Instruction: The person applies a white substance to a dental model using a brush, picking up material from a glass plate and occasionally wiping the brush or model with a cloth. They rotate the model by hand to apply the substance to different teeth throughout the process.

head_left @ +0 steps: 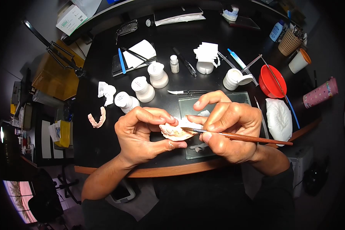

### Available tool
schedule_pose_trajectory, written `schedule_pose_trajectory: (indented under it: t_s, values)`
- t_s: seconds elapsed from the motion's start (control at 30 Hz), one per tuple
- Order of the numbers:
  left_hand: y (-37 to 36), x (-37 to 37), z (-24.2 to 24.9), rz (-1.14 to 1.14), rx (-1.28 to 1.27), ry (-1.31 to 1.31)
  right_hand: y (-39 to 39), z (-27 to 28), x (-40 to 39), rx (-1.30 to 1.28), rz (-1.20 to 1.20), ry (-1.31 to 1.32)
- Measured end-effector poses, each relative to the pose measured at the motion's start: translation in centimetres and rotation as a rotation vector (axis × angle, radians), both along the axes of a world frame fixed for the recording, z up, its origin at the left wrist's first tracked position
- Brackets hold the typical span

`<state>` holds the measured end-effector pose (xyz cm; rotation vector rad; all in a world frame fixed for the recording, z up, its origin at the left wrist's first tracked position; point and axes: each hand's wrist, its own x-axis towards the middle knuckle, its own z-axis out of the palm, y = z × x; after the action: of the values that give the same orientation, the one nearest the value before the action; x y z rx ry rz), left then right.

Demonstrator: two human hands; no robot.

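A pale dental model (172, 131) with a row of teeth is pinched between the thumb and fingers of my left hand (142, 132). My right hand (232, 130) grips a brush with a reddish-brown wooden handle (253, 138). The brush tip touches or nearly touches the model's right part; the exact contact is too small to tell. Below my hands lies a glass plate (244, 99) with some pale material (197, 148) on it. A second, pinkish arch-shaped piece (97, 118) rests on the black table to the left of my left hand.
Several white-capped jars (143, 90) stand beyond my left hand. An open jar (232, 79), a red bowl (272, 81) and a white pouch (278, 119) are at the right. A carving tool (189, 92) lies behind my hands. The table's wooden edge (172, 170) is nearest me.
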<state>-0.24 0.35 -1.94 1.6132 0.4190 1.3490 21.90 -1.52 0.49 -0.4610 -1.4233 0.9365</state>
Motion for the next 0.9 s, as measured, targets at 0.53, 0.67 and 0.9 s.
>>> schedule_pose_trajectory:
  t_s: [0.53,0.67,0.9]
  values:
    - [0.04,-0.01,-0.11,0.008,-0.002,-0.002,0.00,0.03,0.30,-0.015,0.033,0.001]
    - [0.05,0.00,0.02,0.001,0.000,0.003,-0.12,0.21,0.04,-0.033,0.023,0.018]
    - [0.06,0.13,-0.01,0.015,0.014,-0.005,-0.19,0.15,-0.02,-0.023,-0.003,0.026]
